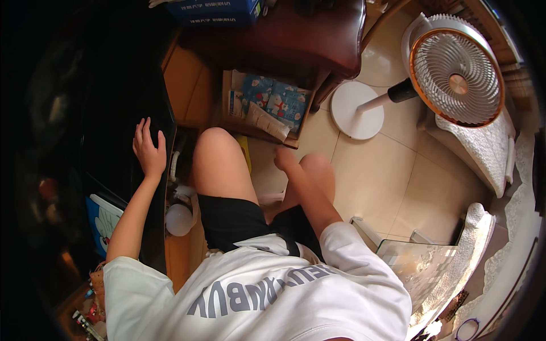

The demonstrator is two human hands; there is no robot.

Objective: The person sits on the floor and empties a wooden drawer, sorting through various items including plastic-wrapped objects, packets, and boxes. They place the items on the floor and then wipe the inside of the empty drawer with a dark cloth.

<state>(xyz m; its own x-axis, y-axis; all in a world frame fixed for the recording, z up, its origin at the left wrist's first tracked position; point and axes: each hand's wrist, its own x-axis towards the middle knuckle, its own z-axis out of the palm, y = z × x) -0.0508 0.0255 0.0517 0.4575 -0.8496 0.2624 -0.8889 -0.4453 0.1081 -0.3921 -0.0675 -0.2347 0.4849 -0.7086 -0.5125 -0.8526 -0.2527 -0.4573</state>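
Observation:
My left hand (149, 148) rests with fingers apart on the glossy black tabletop (123, 98), near its edge, and holds nothing. Between and just beyond my knees, my right hand (285, 159) hangs beside my right knee with its fingers curled; whether anything is inside them I cannot tell. Just past that hand stands an open wooden drawer (294, 143). It holds blue patterned packs (277, 100) and, lying slantwise on them, a whitish plastic packet (268, 121). Left of my left forearm, a blue and white cartoon-printed item (104, 221) lies on the black surface.
A standing fan (457, 81) with a round white base (357, 110) is at the upper right. A dark red leather seat (315, 34) is beyond the drawer, with blue books (213, 12) beside it. A glass-topped table (413, 260) stands at the lower right.

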